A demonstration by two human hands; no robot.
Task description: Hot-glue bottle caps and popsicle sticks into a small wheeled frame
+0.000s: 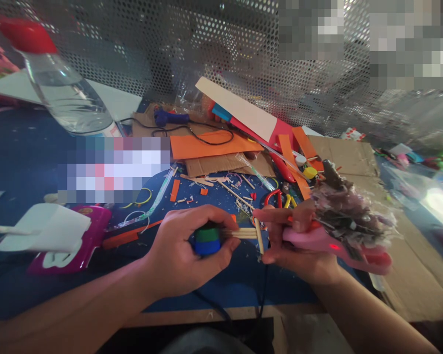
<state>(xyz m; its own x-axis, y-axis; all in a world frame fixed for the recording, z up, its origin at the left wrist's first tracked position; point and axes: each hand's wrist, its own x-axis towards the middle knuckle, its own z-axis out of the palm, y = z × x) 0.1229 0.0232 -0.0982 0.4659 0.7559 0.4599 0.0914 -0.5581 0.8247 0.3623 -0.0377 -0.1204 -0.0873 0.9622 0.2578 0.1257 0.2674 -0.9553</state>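
Thumb and fingers of my left hand point(195, 250) are closed around a small bundle of wooden sticks point(245, 233). A round green and blue piece point(206, 240), like stacked bottle caps, shows inside the curl of that hand; whether it is joined to the sticks is hidden. Across the bundle's right end stands a short wooden stick point(259, 237), pinched at its two ends by fingertips of my right hand point(299, 246). A pink glue gun point(325, 242) with a lit red lamp rests in the same right hand, its grip partly covered by the fingers.
Shredded fluffy scraps point(349, 211) lie behind the right hand. Orange sheets point(210, 146), cardboard point(398, 236), loose sticks and bits of glue litter the blue tabletop. A blue corded tool point(172, 117), red-capped bottle point(66, 93) and white charger point(49, 228) stand farther out, before a perforated metal wall.
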